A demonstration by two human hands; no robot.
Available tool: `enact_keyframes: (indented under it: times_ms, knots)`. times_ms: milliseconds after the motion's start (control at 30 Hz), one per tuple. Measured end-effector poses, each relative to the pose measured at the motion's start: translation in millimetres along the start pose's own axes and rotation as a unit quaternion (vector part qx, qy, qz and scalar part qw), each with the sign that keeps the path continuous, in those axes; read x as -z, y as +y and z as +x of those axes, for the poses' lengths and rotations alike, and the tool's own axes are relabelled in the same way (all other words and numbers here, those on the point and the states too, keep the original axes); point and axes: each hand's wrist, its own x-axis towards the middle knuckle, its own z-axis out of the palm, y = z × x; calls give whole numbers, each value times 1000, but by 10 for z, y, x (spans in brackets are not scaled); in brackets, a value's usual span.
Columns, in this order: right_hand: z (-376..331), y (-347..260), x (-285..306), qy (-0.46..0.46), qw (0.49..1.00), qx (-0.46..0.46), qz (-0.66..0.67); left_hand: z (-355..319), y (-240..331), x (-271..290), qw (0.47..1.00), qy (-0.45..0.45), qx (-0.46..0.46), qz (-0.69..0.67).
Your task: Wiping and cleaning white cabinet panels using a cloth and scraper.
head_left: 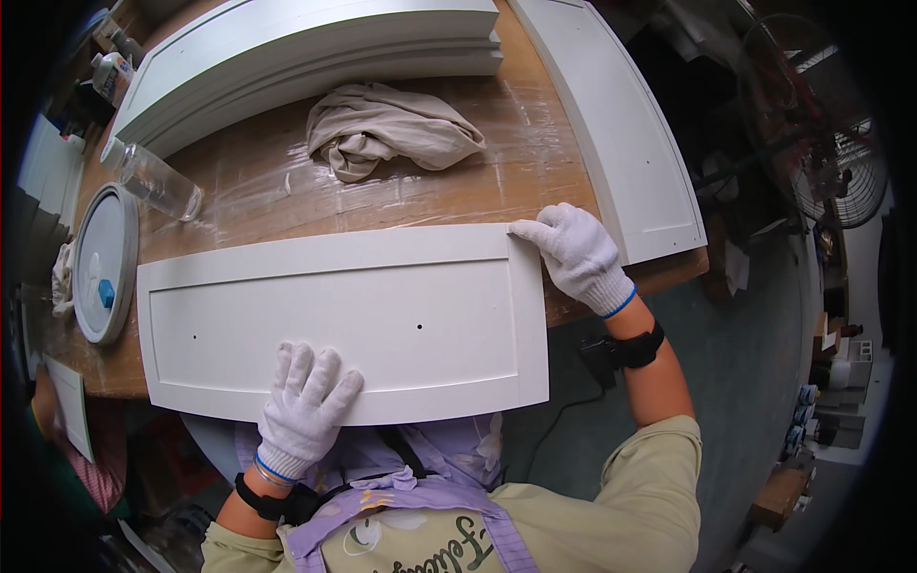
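Observation:
A white framed panel (334, 329) with two small dark holes lies across the table's near edge, its front part overhanging towards my body. My left hand (306, 406), in a white knit glove, rests on the panel's near edge with its fingers stretched out over the surface. At the far right corner of the panel, my right hand (576, 256), gloved the same way, has its fingers curled and pressed together. Its fingertips touch that corner; a small dark patch shows under them, too small to name.
On the wooden table (248, 205) are a stack of white panels (325, 62), a crumpled beige cloth (392, 129), a clear bottle (158, 181) and a grey round lid (103, 263). Another white panel (626, 143) lies at right. A fan (841, 177) stands beyond; another person's arm (95, 458) shows at left.

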Motion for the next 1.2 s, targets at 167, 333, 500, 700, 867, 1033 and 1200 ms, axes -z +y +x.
enact_keyframes:
  times_ms: [167, 333, 500, 700, 867, 1033, 1200]
  knots:
    - [-47, -26, -6, 11, 1000, 3, -4, 25, 6, 17, 1000, -5, 5, -2]
    - [-55, -48, 11, 11, 1000, -6, 10, 22, 4, 4, 1000, 6, 0, 0]
    - [-83, -74, 11, 21, 1000, 8, 0, 39, 9, 31, 1000, 2, 1, -5]
    - [-61, -51, 22, -2, 1000, 4, 1, 27, 7, 6, 1000, 8, -4, 3]
    - [-155, -83, 13, -9, 1000, 17, 20, 33, 9, 33, 1000, -8, 7, -3]
    - [-64, -70, -9, 22, 1000, -15, 8, 39, -5, 6, 1000, 3, -1, -3]
    - [-139, -71, 30, -18, 999, 25, -8, 32, 0, 20, 1000, -5, 3, -1]
